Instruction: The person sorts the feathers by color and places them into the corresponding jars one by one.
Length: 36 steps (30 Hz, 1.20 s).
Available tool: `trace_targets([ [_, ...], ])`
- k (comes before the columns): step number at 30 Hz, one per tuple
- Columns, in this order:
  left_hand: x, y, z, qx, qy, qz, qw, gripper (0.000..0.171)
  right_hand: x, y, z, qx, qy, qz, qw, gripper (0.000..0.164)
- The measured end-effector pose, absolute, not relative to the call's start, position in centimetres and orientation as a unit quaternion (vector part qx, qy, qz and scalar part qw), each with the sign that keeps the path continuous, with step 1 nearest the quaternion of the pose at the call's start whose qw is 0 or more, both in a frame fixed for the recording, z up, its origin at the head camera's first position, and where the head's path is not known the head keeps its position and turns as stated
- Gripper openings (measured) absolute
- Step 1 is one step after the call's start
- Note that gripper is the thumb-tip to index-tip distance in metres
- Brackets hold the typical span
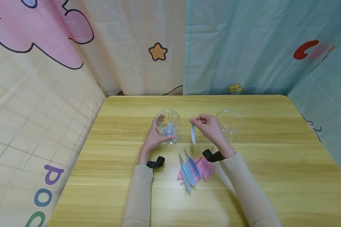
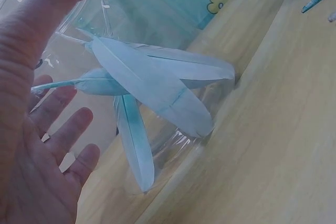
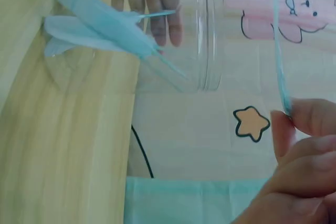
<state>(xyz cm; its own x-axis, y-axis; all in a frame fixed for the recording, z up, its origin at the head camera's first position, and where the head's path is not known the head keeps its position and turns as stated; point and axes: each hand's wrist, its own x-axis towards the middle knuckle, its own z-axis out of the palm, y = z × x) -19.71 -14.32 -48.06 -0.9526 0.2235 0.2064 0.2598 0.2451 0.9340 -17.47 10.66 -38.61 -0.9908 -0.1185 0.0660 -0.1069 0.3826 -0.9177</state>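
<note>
I have the left grip [image 1: 152, 137] around a clear jar [image 1: 176, 128], with several blue feathers [image 2: 152, 85] leaning inside. My right grip [image 1: 211, 126] pinches another blue feather [image 1: 193, 135] by its quill end, beside the jar, not yet in it. I judge the work partway: loose blue feathers [image 1: 188, 175] lie over pink feathers [image 1: 206, 168] on the counter [image 1: 116, 189], and a second jar [image 1: 241, 126] stands near my right grip.

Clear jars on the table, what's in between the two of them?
In the head view, a pale blue feather hangs between the left jar and the right jar, pinched by the right hand.
</note>
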Motion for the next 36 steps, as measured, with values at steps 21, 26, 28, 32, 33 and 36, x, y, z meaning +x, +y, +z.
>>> trace_targets([
  [21,-18.0,-14.0,-44.6,-0.160,-0.783,-0.601,-0.010,0.100,-20.3,4.4,-37.2,-0.158,0.732,-0.607,-0.267,0.015],
  [26,-18.1,-14.1,-44.7,-0.167,-0.780,-0.603,-0.008,0.101,-20.0,3.5,-36.9,-0.164,0.737,-0.600,-0.264,0.011],
  [28,-18.7,-14.1,-45.8,-0.164,-0.781,-0.603,-0.002,0.103,-20.2,3.3,-37.3,-0.168,0.742,-0.597,-0.256,0.013],
  [32,-19.7,-14.2,-47.8,-0.153,-0.783,-0.602,0.009,0.105,-20.7,3.4,-38.8,-0.163,0.764,-0.583,-0.226,0.017],
  [33,-19.9,-14.2,-48.2,-0.150,-0.784,-0.603,0.010,0.104,-21.1,3.5,-39.4,-0.163,0.770,-0.576,-0.219,0.018],
  [36,-20.0,-14.3,-48.2,-0.150,-0.783,-0.603,0.011,0.104,-20.9,3.6,-39.6,-0.158,0.791,-0.559,-0.192,0.018],
])
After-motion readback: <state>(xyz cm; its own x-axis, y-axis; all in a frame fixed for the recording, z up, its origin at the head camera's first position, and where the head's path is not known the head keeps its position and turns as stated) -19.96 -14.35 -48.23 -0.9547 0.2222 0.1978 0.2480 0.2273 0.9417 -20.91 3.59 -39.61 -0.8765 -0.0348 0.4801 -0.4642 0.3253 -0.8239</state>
